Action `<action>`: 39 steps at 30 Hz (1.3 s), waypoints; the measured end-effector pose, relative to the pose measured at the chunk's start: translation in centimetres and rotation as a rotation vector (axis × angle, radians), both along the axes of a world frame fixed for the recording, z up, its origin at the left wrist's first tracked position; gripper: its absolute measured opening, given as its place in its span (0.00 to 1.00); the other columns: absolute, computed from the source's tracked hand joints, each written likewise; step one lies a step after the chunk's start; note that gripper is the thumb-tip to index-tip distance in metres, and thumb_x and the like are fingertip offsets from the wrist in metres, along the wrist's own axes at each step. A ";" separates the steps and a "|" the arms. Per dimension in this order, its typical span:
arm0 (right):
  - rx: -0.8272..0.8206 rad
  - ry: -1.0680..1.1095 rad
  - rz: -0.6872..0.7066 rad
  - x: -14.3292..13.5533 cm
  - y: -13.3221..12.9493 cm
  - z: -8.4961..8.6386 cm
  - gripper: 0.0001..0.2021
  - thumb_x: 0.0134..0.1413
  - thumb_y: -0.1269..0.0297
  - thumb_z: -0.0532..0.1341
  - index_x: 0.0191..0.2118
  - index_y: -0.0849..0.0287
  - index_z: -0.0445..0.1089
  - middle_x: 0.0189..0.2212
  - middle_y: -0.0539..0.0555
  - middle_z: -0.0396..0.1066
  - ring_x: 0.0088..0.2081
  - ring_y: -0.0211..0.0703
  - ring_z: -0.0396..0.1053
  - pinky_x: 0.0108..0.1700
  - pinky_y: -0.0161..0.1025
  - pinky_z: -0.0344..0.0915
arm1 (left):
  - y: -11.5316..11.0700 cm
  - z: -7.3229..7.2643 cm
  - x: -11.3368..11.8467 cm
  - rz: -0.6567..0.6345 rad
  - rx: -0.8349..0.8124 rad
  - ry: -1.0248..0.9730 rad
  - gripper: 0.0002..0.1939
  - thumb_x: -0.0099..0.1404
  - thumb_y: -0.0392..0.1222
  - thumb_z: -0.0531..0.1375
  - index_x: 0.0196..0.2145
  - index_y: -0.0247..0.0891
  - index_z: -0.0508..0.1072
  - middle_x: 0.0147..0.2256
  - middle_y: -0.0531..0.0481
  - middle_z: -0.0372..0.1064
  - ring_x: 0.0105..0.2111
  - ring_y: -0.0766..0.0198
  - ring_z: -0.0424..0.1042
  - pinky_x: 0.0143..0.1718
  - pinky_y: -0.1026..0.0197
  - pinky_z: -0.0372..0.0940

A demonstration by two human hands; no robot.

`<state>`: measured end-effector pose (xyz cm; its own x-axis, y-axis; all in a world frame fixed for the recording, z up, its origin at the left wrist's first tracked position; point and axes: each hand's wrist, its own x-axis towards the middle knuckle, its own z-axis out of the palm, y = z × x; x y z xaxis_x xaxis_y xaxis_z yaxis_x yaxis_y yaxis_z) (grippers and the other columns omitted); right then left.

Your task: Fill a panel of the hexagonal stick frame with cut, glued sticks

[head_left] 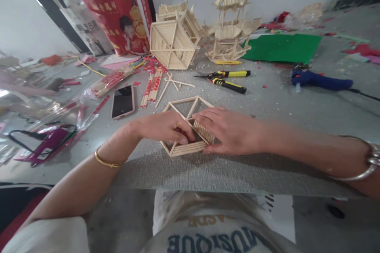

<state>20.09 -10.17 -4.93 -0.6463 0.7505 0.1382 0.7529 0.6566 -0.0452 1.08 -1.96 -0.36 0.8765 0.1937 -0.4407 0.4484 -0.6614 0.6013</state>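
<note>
Though partly hidden under the right hand (220, 129), a stick frame (188, 149).

Pink-cased phone (123, 102), red bag (114, 19)

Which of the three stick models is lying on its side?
The tipped model beside the red bag: its hexagonal base faces the camera. The pointed-roof model stands upright, and the hexagonal frame nearest you lies flat.

Your light is soft, rather dim, with a faint shadow under your right hand (227, 131). Left of the phone (123, 102), plastic (18, 97) glares and blurs (your view's edges stretch, too); beyond the phone, the red bag (111, 14) is partly pixelated.
</note>
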 end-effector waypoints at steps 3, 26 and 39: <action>-0.015 -0.015 0.009 -0.1 0.0 0.0 0.33 0.51 0.49 0.60 0.55 0.70 0.60 0.51 0.69 0.65 0.52 0.59 0.62 0.52 0.53 0.60 | -0.4 0.7 -0.3 0.042 0.133 -0.038 0.12 0.59 0.34 0.57 0.41 0.35 0.76 0.30 0.54 0.75 0.30 0.70 0.70 0.31 0.71 0.59; 0.171 0.108 0.062 1.3 -0.1 -0.9 0.35 0.57 0.44 0.52 0.58 0.72 0.57 0.55 0.70 0.62 0.55 0.57 0.60 0.53 0.54 0.60 | 5.0 -1.7 -3.8 0.802 0.824 -0.339 0.12 0.60 0.40 0.54 0.34 0.38 0.78 0.32 0.50 0.76 0.33 0.64 0.72 0.36 0.65 0.61; 0.520 0.296 0.147 0.4 0.0 -1.5 0.16 0.62 0.70 0.47 0.22 0.57 0.58 0.18 0.49 0.61 0.22 0.37 0.56 0.27 0.37 0.51 | 9.1 -2.8 -0.9 0.881 0.826 -0.058 0.11 0.64 0.42 0.55 0.38 0.36 0.74 0.38 0.46 0.73 0.41 0.59 0.71 0.42 0.59 0.65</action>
<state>20.52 -10.13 -6.44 -0.6165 0.4423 0.6514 0.6569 0.7451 0.1158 0.15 7.15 -3.20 0.3164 0.9392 0.1334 0.9252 -0.3366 0.1753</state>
